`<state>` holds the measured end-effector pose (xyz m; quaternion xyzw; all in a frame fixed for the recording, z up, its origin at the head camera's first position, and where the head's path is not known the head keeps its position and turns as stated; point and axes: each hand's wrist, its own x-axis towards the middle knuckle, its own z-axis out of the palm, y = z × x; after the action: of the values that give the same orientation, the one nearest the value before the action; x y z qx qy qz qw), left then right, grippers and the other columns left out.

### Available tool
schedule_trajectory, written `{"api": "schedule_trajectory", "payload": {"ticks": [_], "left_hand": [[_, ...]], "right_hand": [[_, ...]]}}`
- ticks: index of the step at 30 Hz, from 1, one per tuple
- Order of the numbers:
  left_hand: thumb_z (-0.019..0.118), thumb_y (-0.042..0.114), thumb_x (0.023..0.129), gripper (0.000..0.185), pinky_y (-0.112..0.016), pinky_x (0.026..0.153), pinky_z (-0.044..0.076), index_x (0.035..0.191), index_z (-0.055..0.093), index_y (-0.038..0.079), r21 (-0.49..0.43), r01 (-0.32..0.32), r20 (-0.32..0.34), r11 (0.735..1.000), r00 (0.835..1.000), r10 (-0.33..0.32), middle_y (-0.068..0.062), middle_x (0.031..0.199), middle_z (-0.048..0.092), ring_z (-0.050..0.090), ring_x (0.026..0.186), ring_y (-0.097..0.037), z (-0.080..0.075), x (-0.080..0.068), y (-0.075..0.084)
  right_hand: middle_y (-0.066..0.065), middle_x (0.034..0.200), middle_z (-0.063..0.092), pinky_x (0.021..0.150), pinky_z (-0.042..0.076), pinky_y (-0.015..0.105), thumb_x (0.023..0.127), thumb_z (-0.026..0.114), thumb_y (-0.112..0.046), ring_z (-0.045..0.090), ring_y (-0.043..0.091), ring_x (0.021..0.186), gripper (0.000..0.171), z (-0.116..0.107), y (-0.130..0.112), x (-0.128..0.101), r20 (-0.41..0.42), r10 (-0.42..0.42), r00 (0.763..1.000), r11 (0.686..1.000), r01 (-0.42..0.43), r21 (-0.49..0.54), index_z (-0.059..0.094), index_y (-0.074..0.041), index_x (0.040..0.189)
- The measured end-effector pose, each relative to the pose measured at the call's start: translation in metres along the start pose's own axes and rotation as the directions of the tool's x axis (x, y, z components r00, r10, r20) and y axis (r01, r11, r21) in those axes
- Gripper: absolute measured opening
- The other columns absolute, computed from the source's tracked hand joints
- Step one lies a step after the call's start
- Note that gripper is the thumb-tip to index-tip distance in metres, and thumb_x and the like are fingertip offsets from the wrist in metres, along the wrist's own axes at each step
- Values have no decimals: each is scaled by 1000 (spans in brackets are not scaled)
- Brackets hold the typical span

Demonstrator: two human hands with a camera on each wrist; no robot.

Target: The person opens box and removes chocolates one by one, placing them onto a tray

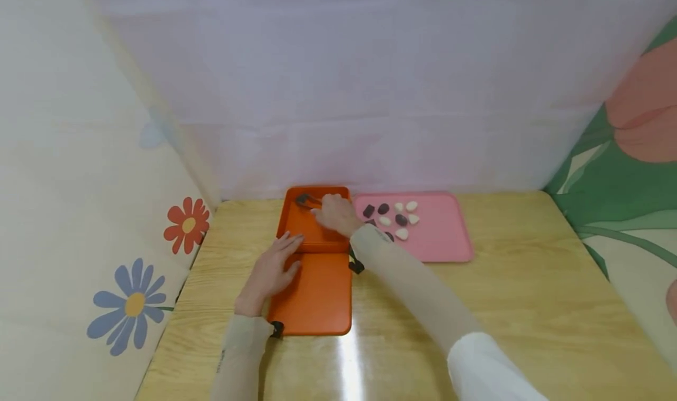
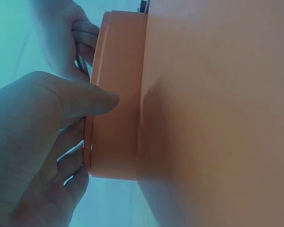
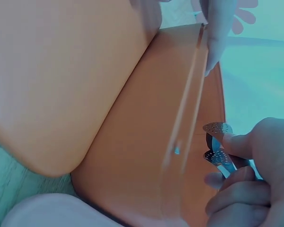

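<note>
Inside orange box [image 1: 316, 221], right hand [image 1: 335, 213] pinches tongs [image 1: 305, 200].

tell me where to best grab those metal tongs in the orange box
Grip the tongs by their arms behind the two perforated round tips, as the right hand does now. Come from above: they sit inside the open orange box, whose walls block the sides.

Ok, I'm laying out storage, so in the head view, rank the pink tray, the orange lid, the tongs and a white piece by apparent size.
1. Pink tray
2. Orange lid, similar; it lies nearer the camera, so unsure
3. Tongs, partly hidden by the right hand
4. White piece
</note>
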<state>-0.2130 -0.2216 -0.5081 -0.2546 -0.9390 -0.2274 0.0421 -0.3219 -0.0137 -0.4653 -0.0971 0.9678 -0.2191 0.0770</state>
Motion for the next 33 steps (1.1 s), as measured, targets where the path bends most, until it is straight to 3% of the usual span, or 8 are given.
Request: {"api": "schedule_trajectory", "payload": {"ticks": [7, 16, 23, 33], "left_hand": [[77, 9, 98, 61, -61, 126, 34, 155, 56, 5, 1, 16, 6, 1000, 1000, -16, -17, 161, 54, 40, 156, -40, -3, -2, -3], [77, 8, 97, 63, -62, 126, 34, 156, 55, 6, 17, 18, 0, 1000, 1000, -18, -16, 160, 54, 40, 156, -41, -6, -3, -6], [76, 9, 98, 64, -61, 126, 34, 158, 54, 6, 20, 10, 5, 1000, 1000, -10, -16, 162, 53, 39, 157, -41, -6, 1, -4], [77, 9, 98, 64, -62, 126, 34, 158, 54, 7, 17, 17, 11, 1000, 1000, -17, -16, 162, 53, 39, 157, -40, -1, 0, -2]], "right_hand": [[-1, 61, 48, 41, 35, 24, 108, 62, -44, 44, 12, 44, 38, -10, -3, -11, 23, -9, 1000, 998, 7, 65, 69, -10, 91], [0, 61, 52, 39, 33, 24, 110, 60, -41, 39, 11, 42, 37, -23, 5, -27, 63, -35, 997, 985, 24, 170, 73, -7, 111], [-2, 60, 44, 40, 30, 24, 110, 59, -43, 36, 11, 43, 34, -36, 18, -43, 47, -35, 998, 984, 26, 179, 72, -11, 108], [5, 78, 61, 42, 33, 22, 109, 62, -41, 45, 10, 51, 32, -41, 36, -69, 6, -58, 998, 984, 56, 168, 70, -11, 103]]}}
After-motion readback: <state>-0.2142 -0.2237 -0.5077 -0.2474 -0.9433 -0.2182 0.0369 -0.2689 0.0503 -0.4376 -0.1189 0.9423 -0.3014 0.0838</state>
